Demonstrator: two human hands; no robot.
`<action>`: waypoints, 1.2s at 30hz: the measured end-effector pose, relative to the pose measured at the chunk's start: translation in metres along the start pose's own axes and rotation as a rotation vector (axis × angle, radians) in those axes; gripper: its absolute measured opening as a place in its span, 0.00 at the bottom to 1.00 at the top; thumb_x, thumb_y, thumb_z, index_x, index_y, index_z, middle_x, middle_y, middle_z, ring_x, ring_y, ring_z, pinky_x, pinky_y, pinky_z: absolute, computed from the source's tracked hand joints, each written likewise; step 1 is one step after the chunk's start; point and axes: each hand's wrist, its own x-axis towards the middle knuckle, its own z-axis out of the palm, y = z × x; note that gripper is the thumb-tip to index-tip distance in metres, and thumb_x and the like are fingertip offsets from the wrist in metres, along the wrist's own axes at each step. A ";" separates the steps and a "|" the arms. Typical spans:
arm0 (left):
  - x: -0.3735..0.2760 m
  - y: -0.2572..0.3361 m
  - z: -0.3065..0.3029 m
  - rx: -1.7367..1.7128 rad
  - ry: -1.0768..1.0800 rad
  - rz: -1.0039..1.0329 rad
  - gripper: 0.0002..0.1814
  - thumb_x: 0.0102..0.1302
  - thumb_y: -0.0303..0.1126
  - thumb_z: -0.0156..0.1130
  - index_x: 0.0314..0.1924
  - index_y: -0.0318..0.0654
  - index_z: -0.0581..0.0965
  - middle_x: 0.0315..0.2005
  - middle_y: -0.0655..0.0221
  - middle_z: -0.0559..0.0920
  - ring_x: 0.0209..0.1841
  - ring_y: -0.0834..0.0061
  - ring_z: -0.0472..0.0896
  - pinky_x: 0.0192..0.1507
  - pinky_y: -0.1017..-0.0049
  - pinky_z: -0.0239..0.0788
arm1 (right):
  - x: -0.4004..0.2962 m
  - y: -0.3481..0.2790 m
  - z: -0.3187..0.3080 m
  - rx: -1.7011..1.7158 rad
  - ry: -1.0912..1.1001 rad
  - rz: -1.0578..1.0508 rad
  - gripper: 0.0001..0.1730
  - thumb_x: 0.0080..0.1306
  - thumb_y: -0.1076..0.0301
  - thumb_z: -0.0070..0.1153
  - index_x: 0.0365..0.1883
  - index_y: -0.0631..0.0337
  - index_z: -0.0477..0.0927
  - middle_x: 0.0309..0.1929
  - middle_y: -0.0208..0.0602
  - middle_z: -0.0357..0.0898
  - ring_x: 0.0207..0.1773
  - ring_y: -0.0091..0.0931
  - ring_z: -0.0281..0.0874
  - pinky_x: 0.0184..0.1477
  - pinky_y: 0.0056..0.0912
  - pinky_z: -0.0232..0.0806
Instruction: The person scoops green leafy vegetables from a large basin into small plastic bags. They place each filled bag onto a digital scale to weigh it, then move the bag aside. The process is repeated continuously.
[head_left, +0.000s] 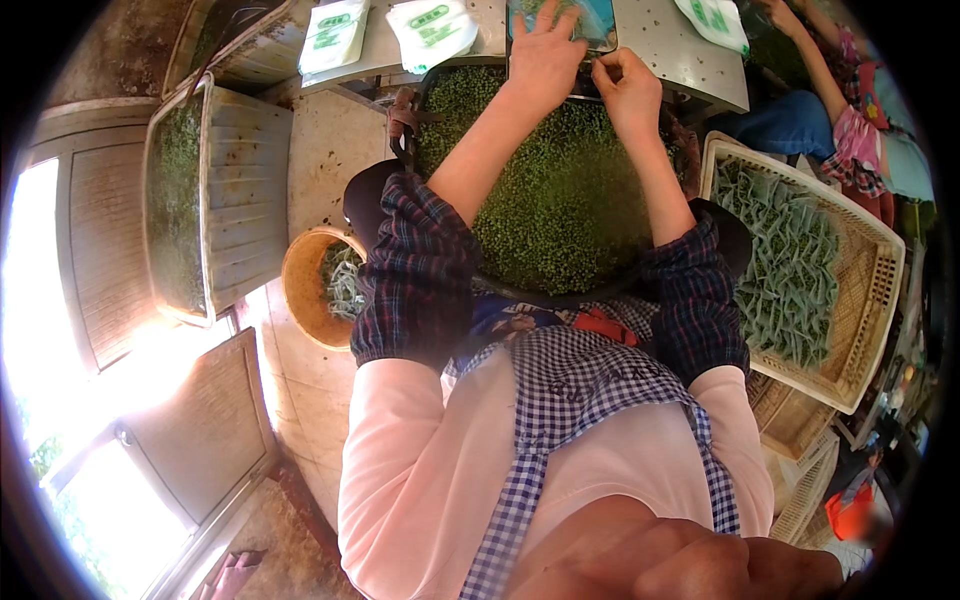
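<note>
My left hand (544, 64) lies with its fingers apart on a clear plastic bag of green sprouts (583, 26). Under the bag is a blue surface with a dark rim at the table's near side. Just to the right, thumb and fingers of my right hand (628, 88) come together near the bag's lower corner; whether something thin is pinched there cannot be made out. Below both forearms, a large dark tub heaped with green sprouts (555, 202) stands between my knees.
Stacks of printed plastic bags (433, 31) lie on the metal table (652, 45). A white crate (862, 300) at right holds rows of filled bags. At left are an orange bucket (304, 292) and a tall pale bin (244, 195). Another person's arm (814, 64) is at upper right.
</note>
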 end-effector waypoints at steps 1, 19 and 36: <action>0.000 0.001 -0.003 0.004 -0.009 -0.005 0.09 0.50 0.31 0.58 0.32 0.41 0.81 0.58 0.59 0.69 0.61 0.54 0.65 0.60 0.56 0.58 | -0.001 0.000 -0.001 -0.002 0.018 0.007 0.08 0.61 0.65 0.59 0.31 0.60 0.77 0.27 0.36 0.79 0.29 0.29 0.78 0.33 0.33 0.70; -0.083 0.044 0.001 -1.228 -0.265 -0.738 0.17 0.62 0.29 0.62 0.50 0.31 0.76 0.35 0.64 0.82 0.33 0.78 0.79 0.35 0.75 0.71 | -0.043 -0.010 -0.040 0.391 -0.269 0.171 0.06 0.62 0.70 0.59 0.29 0.61 0.75 0.25 0.27 0.77 0.29 0.16 0.72 0.32 0.22 0.65; -0.108 0.038 -0.012 -1.455 -0.357 -0.978 0.12 0.66 0.31 0.59 0.44 0.29 0.76 0.29 0.67 0.81 0.31 0.79 0.79 0.36 0.77 0.73 | -0.019 -0.009 -0.020 0.286 0.134 0.107 0.08 0.60 0.68 0.62 0.29 0.61 0.77 0.29 0.31 0.74 0.29 0.21 0.70 0.34 0.25 0.65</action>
